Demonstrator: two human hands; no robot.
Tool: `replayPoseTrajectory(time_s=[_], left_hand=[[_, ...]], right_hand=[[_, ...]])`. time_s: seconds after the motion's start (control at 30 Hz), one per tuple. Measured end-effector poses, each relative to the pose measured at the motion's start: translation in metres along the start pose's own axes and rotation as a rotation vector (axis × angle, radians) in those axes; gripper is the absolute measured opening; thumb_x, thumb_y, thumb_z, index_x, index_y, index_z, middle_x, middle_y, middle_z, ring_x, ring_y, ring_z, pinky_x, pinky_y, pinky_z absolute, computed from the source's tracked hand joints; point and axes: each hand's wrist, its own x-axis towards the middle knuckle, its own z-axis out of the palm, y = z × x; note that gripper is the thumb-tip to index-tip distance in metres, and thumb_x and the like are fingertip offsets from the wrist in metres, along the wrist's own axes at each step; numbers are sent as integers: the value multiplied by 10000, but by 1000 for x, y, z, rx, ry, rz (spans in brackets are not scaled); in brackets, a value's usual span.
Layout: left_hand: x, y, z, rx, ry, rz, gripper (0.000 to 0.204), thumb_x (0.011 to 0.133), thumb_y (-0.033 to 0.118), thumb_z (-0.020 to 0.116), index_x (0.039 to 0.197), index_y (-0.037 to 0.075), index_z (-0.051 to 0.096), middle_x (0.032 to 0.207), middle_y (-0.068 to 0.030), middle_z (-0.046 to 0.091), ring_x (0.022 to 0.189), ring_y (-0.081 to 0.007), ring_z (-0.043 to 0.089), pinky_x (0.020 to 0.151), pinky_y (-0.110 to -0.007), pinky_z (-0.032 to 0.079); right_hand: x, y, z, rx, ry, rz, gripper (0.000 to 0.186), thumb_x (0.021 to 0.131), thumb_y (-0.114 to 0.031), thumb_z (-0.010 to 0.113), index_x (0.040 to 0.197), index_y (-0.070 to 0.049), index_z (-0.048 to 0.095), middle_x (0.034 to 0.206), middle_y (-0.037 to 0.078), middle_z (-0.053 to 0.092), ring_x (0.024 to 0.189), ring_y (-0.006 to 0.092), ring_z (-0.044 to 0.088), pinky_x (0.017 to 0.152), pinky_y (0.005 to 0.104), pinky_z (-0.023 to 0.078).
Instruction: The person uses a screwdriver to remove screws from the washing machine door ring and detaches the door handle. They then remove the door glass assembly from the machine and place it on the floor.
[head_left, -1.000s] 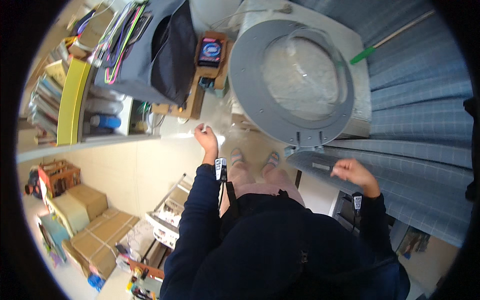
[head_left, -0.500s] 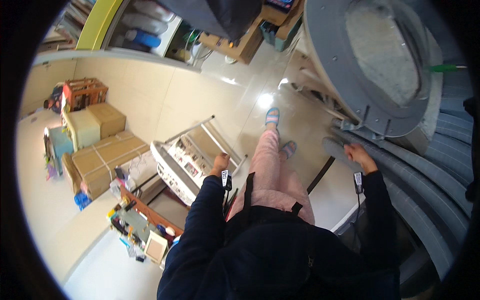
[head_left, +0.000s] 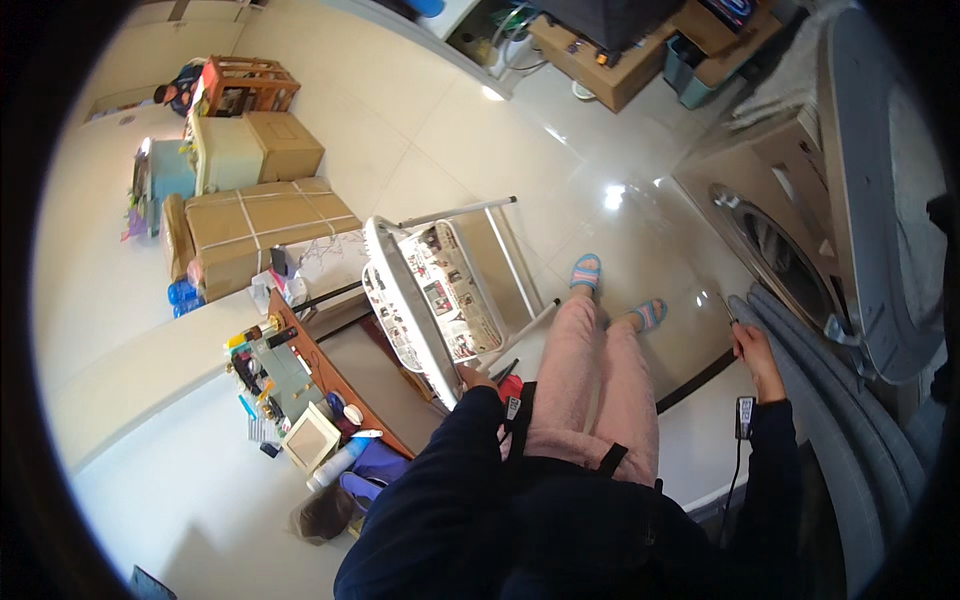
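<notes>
My left hand is at the near end of a folding chair with a white patterned seat and pale metal legs. Its fingers look closed on the chair's edge, though my sleeve partly hides them. Off to the right, my right hand is closed on a thin, dark, stick-like thing. That thing points away from me, and its kind is too small to make out. Long grey padded rolls lie just right of this hand.
A front-loading washing machine stands at the right, beside a large grey oval board. Cardboard boxes are stacked at the left. A cluttered desk stands behind the chair. Another carton sits at the far side.
My view has turned, so the room has shifted rightward in it. My left hand has moved from beside the chair's legs to its near edge. The thin thing now shows in my right hand.
</notes>
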Motion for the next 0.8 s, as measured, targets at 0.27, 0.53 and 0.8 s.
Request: replayPoseTrajectory(time_s=[0.27,0.53,0.8], left_hand=[[53,25,21,258,26,486,419,941,322,396,1175,6,542,1110,-118,567,993,-229,513,920,-314,407],[127,113,115,-183,21,202,425,898,324,446,1170,32,591,1026,-81,594,932,-174,522,859,-279,440],[140,205,170,1141,291,410,341,975,274,355,1161,90,574,1246,-94,568,1171,-214,506,968,-317,373]], right_hand=[[5,2,16,36,-29,73,331,931,-384,565,753,-106,560,557,-24,493,469,62,417,430,217,293],[28,-11,38,-69,-22,57,331,932,-340,573,737,-73,563,549,-10,483,456,75,419,428,222,315],[57,-56,36,-108,-16,87,347,919,-345,593,747,-48,542,564,8,498,430,95,461,377,259,310]])
